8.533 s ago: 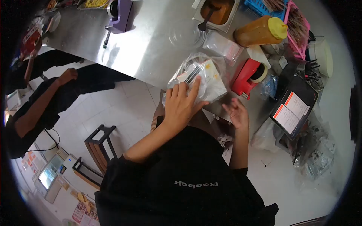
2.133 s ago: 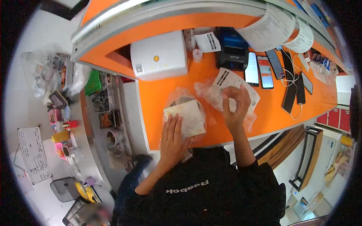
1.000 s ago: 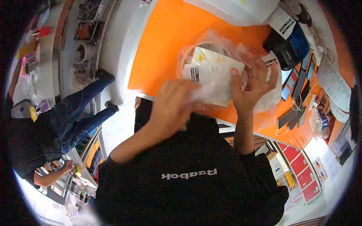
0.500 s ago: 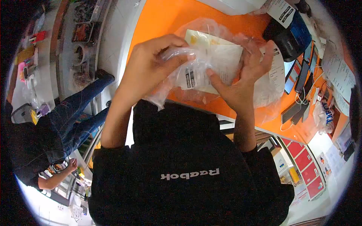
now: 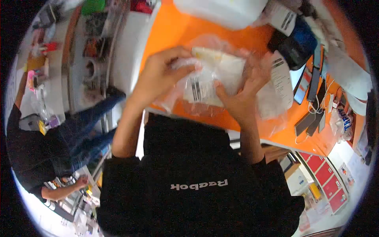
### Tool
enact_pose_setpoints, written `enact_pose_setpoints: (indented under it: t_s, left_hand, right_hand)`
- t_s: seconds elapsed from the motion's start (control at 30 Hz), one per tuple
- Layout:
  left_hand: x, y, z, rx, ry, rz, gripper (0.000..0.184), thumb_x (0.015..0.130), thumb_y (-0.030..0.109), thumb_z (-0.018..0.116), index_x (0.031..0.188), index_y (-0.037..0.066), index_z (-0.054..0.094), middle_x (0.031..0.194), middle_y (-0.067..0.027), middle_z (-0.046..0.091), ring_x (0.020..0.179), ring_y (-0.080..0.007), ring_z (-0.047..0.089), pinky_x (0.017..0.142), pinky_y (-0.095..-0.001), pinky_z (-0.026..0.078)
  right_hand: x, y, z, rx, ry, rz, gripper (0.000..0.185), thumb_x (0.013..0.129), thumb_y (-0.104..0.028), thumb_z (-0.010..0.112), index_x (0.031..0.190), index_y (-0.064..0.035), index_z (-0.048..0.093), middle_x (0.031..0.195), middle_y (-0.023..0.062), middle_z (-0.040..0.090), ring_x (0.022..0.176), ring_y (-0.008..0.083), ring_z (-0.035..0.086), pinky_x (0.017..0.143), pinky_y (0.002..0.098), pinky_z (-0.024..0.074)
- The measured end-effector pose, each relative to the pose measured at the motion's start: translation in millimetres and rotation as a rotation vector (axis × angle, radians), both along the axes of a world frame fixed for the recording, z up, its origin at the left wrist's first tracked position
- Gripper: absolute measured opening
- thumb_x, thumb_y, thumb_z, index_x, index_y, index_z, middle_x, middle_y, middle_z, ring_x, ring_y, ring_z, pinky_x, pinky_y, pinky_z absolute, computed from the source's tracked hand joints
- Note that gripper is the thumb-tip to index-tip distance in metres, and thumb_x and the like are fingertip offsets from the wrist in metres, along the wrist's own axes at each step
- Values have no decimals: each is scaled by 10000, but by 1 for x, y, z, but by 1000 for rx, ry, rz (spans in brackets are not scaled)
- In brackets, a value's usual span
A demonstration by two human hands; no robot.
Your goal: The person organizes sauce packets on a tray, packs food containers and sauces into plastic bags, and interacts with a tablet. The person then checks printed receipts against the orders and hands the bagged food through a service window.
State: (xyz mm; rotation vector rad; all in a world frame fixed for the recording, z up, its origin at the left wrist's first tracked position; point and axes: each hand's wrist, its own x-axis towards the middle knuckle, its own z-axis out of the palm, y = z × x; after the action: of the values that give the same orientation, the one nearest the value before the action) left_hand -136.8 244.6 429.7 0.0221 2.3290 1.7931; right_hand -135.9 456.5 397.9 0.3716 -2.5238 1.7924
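Observation:
A clear plastic bag (image 5: 169, 98) lies spread over the orange table, with a flat white packet (image 5: 233, 65) in or under it. A printed label with black blocks (image 5: 196, 87) shows on the packet's near left part. My left hand (image 5: 164, 71) is closed, pinching the bag's film between thumb and fingers at the packet's left side. Over the packet's right edge rests my right hand (image 5: 246, 93), its fingers spread and thumb apart, touching the film. Motion blur hides the exact contact of the right fingertips.
To the right are a printed paper (image 5: 280, 81) under plastic, a black device (image 5: 294, 45), and several phones with cables (image 5: 316, 104). A white container (image 5: 221, 12) stands at the far edge of the orange table (image 5: 162, 27). Another person (image 5: 35, 150) is at left, by shelves.
The whole view has shifted slightly, and blur has increased. My left hand still pinches the film. My right hand stays spread at the packet's right side, its fingers slightly lower.

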Motion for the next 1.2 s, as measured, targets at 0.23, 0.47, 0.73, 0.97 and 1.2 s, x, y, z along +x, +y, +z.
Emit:
enact_pose_setpoints:
  t_s: [0.23,0.47,0.73,0.97,1.2]
  left_hand:
    - [14,-3,37,-244,187,-361,309,802,155,675,1070,27,587,1049,-155,586,989,-293,577,817,-355,480]
    - [-14,1,90,-234,184,-376,264,833,192,661,1043,42,603,962,-111,570,854,-229,570,734,-310,478]
    - [-38,52,111,-196,357,-395,182,853,138,632,987,16,621,923,-110,595,827,-223,587,716,-297,471]
    - [-41,69,102,-207,385,-408,157,850,96,622,978,6,618,893,-110,591,805,-224,587,722,-303,468]
    - [-72,94,125,-267,687,-255,119,839,74,617,936,5,608,888,-112,584,817,-223,577,710,-316,461]
  right_hand:
    - [3,12,19,-147,-76,65,1114,683,-156,795,1428,-40,-25,1393,186,250,1309,310,290,1106,442,227]
    - [2,32,40,-87,311,-216,860,772,-52,689,1410,-39,113,1283,158,362,1100,249,502,886,354,468]
    - [6,72,52,-214,462,-516,764,818,18,595,1401,-53,105,1194,165,436,920,210,594,764,302,506]
    - [32,109,43,-222,380,-886,703,838,70,536,1383,-49,109,1112,139,453,833,183,592,715,283,508]
    - [32,128,40,-265,415,-982,690,844,55,544,1382,-61,127,1103,132,455,808,162,588,674,261,511]
